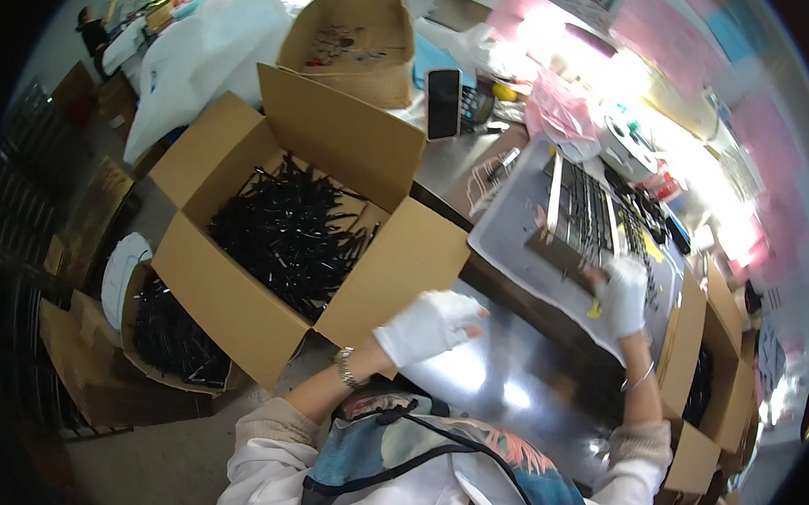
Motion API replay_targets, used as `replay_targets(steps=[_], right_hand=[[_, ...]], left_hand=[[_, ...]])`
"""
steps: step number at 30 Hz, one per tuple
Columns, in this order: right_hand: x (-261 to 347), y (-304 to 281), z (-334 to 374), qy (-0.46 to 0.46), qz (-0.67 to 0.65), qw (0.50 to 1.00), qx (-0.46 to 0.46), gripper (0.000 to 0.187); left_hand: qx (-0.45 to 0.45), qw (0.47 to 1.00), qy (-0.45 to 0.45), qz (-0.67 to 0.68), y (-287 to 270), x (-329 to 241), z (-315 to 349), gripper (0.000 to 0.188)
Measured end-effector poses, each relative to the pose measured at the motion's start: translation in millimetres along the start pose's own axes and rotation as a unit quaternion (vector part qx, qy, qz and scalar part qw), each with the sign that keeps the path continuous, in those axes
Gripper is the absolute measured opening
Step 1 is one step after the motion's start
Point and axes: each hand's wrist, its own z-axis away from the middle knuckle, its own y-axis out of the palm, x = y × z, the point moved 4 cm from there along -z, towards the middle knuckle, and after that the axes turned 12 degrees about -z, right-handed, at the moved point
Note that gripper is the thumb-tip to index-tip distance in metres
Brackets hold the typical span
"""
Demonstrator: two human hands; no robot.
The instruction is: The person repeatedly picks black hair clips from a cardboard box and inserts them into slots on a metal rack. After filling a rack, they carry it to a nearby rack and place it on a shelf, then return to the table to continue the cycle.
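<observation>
My left hand (430, 329), in a white glove with bare fingertips, hovers over the shiny metal tabletop beside a large open cardboard box (227, 283). Its fingers are loosely bent and a little apart, with nothing visible in them. Inside that box lies a heap of thin black plastic-looking pieces (281, 231). My right hand (624, 296), gloved the same way, is over the near side of a grey tray (513, 222). Its fingertips are blurred by the end of a dark slotted rack (573, 221) bearing rows of black strips; whether they grip anything is unclear.
Behind the large box stands a smaller cardboard box (392, 80) with small scraps inside. A phone (443, 105) leans by a calculator (475, 106). More boxes with black pieces stand at left (182, 331) and right (686, 348). Pink plastic (561, 109) lies behind the tray.
</observation>
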Motion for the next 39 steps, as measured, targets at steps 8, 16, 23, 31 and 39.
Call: replay_targets(steps=[8,16,23,31,39], right_hand=[[21.3,-143.0,-63.9,0.311,-0.207,0.924,-0.085,0.045],[114.5,-129.8,34.1,0.351,-0.214,0.903,0.128,0.044],[126.8,-57.5,94.2,0.356,-0.21,0.871,0.264,0.043],[126.7,-64.6,138.7,0.282,-0.315,0.885,0.193,0.068],[156.2,-71.6,145.3,0.2,-0.247,0.932,0.175,0.047]], left_hand=[[-0.044,0.972,-0.045,0.227,104.5,-72.1,-13.4,0.06],[0.109,0.945,-0.122,0.283,134.2,-137.2,43.0,0.067],[0.024,0.97,-0.187,0.155,191.8,-131.1,102.7,0.033],[0.122,0.909,-0.294,0.268,222.8,-143.8,135.7,0.039],[0.18,0.881,-0.361,0.249,217.5,-152.1,142.2,0.034]])
